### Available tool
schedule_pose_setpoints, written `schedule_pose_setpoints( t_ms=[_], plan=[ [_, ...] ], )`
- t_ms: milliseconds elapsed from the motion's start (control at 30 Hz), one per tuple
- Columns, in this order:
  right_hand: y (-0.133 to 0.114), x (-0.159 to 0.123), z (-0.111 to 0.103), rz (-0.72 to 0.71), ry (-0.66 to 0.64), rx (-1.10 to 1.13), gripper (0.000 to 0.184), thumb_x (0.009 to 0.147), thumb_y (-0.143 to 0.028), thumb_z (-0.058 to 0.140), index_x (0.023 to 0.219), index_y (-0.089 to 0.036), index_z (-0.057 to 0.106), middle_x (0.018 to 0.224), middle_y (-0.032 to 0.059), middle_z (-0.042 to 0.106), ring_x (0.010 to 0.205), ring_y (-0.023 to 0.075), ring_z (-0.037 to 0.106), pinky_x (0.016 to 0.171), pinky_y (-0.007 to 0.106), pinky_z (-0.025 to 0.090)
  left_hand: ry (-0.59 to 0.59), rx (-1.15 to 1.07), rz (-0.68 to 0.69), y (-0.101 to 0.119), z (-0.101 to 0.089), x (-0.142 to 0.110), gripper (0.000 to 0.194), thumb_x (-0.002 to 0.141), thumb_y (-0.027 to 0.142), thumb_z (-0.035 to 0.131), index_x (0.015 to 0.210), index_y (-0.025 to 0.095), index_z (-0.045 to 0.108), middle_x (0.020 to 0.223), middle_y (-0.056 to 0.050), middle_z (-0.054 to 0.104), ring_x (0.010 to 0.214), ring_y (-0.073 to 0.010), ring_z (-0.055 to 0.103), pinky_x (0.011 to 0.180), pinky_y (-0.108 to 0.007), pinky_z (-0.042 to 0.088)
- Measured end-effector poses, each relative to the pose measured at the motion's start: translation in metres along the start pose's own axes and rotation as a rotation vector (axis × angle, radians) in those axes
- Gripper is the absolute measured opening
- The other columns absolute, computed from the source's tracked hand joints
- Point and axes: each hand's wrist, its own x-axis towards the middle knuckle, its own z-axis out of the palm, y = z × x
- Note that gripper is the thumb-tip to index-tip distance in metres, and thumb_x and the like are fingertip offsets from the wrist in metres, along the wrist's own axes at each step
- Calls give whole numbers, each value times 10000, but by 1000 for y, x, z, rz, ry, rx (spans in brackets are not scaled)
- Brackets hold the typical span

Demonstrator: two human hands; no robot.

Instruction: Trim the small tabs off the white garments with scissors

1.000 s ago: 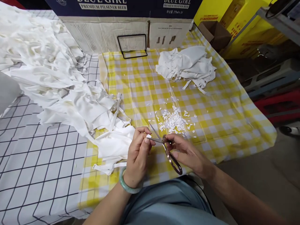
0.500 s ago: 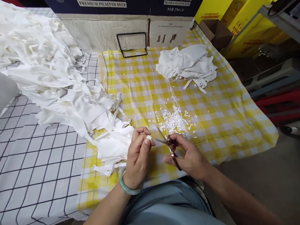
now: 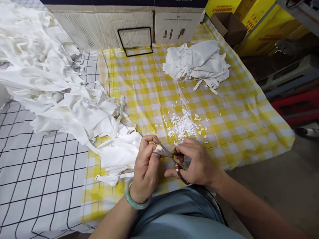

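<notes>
My left hand (image 3: 147, 164), with a green bangle (image 3: 134, 196) at the wrist, pinches the end of a white strap (image 3: 159, 148). The strap appears to belong to the white garment (image 3: 119, 151) lying just left of the hand. In my right hand (image 3: 196, 162) is a pair of scissors (image 3: 171, 154) with bronze-coloured handles. Their blades are spread, and the tips lie around the strap end at my left fingertips. Beyond the hands, a heap of small white snippets (image 3: 184, 126) is scattered over the yellow checked cloth (image 3: 236, 132).
A large pile of white garments (image 3: 40, 63) covers the left side. A smaller white bundle (image 3: 196, 61) lies at the back right. Behind stand a black wire frame (image 3: 136, 53) and a cardboard box (image 3: 104, 26). A small brown box (image 3: 228, 28) sits beyond the cloth's right edge.
The scissors first drew back right from the left fingertips, then returned to them with blades spread. My left hand stays nearly in place. The view has tilted slightly downward.
</notes>
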Motion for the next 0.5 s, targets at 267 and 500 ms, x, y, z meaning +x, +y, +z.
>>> schedule_pose_setpoints(
  t_ms=[267,500],
  plan=[
    [-1,2,-2,-14,-5,-5,413,666,-522,775,620,-198,523,547,-14,565,582,145,460,599,295,324,-31,11,17,-2,2,-1,234,996,217,380,882,208,584,990,-73,444,971,-214,470,830,-350,427],
    [0,4,-1,-2,-18,-17,418,665,-493,771,586,-200,482,542,-10,559,577,146,456,596,300,314,-58,32,58,-2,2,0,229,991,170,376,857,194,560,971,-66,439,958,-200,455,837,-348,408]
  ],
)
